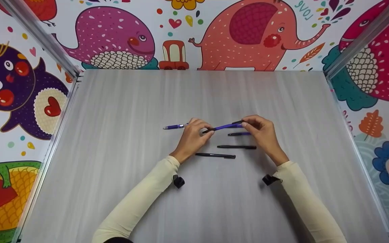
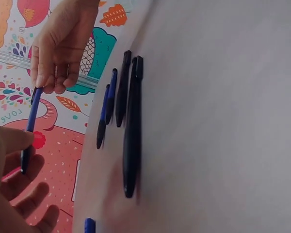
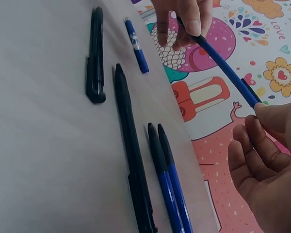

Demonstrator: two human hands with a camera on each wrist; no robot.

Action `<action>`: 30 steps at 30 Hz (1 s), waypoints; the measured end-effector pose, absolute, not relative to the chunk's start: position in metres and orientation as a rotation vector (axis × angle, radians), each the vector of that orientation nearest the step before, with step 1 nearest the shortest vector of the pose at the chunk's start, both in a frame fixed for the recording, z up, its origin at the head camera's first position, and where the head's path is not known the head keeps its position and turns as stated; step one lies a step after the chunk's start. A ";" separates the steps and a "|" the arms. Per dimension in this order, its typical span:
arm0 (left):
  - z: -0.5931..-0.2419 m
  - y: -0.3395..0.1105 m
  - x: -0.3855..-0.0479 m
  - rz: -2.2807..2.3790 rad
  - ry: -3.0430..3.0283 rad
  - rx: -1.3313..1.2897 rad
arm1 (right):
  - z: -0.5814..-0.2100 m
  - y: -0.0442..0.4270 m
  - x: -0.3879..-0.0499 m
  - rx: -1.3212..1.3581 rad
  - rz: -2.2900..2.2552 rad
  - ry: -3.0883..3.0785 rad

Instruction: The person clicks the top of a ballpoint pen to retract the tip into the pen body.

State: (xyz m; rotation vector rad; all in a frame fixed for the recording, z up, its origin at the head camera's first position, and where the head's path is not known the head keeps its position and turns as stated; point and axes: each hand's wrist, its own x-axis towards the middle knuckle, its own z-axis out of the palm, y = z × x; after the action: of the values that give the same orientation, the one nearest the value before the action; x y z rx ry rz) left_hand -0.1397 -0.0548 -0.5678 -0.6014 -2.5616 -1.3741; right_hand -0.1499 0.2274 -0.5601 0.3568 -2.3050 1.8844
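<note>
Between my two hands a blue pen (image 1: 224, 127) with a black grip and black clip is held above the table. My left hand (image 1: 193, 137) pinches its black grip end between thumb and fingers. At the clip end, my right hand (image 1: 263, 133) pinches it with thumb and forefinger. In the right wrist view, two blue pens with black grips (image 3: 166, 182) lie side by side on the table below. Nearer me are a black pen (image 1: 236, 146) and another black pen (image 1: 215, 155). A blue-and-white pen (image 1: 174, 127) lies left of my left hand, which partly covers it.
The grey wood-grain table (image 1: 113, 111) carries the pens near its middle. Printed panels with cartoon animals stand behind it and at both sides. Metal posts (image 1: 366, 37) rise at the far corners. Black wrist cameras (image 1: 178, 181) sit by the sleeve cuffs.
</note>
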 end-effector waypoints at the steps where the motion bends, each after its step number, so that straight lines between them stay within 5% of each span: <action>1: -0.568 -0.055 -0.141 -1.359 -2.568 -0.616 | -0.561 0.228 -0.151 0.346 1.878 -2.314; 30: -0.581 -0.049 -0.189 -1.191 -2.708 -0.762 | -0.587 0.241 -0.174 0.257 1.567 -2.586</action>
State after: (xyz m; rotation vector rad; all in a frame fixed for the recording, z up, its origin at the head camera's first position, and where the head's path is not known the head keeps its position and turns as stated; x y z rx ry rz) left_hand -0.1894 -0.0494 -0.5812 -0.7623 -2.7084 -1.1908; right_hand -0.1736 0.2411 -0.5869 0.2567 -2.5860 1.5667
